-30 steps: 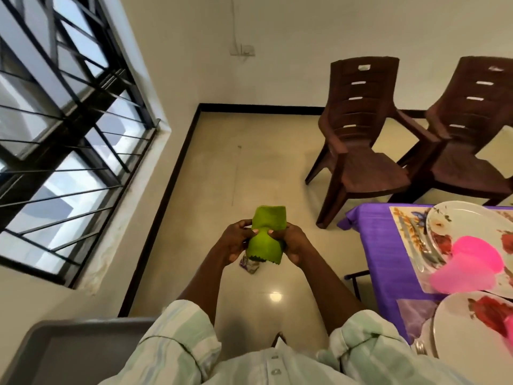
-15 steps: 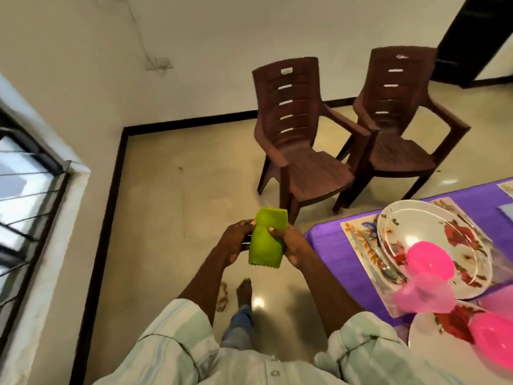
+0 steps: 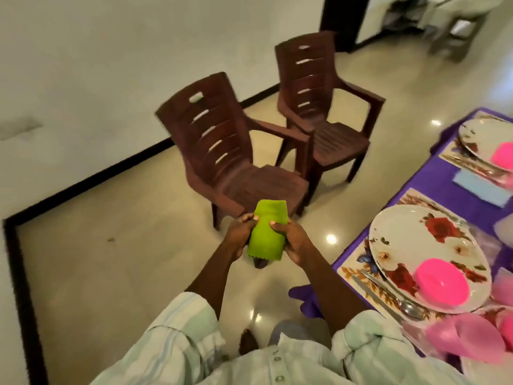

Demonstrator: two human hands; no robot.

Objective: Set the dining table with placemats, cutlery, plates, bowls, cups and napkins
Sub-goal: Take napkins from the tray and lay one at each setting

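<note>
You have turned your head and body to the right since a second ago: the barred window that filled the left of the view is gone, the two brown plastic chairs (image 3: 236, 162) now stand in the middle, and much more of the dining table (image 3: 433, 173) with its purple cloth shows on the right. Your hands did not change in that time. The left hand (image 3: 240, 234) and the right hand (image 3: 295, 241) hold the folded green napkin (image 3: 268, 232) between them as before, fingers curled around its two sides and both thumbs pressing on its front, in the air above the floor and well apart from the table edge. To my judgement, you are carrying the napkin toward a place setting and it is not yet laid. On the table, the nearest floral plate (image 3: 410, 245) lies on a patterned placemat (image 3: 358, 268) with a pink bowl (image 3: 441, 284) on it, and a knife and a spoon (image 3: 399, 298) lie just beside the plate's left rim. A folded blue napkin (image 3: 480, 187) lies farther on the cloth, near a second plate (image 3: 483, 134). No brand, label or writing can be read anywhere; the picture is also blurred by motion.
</note>
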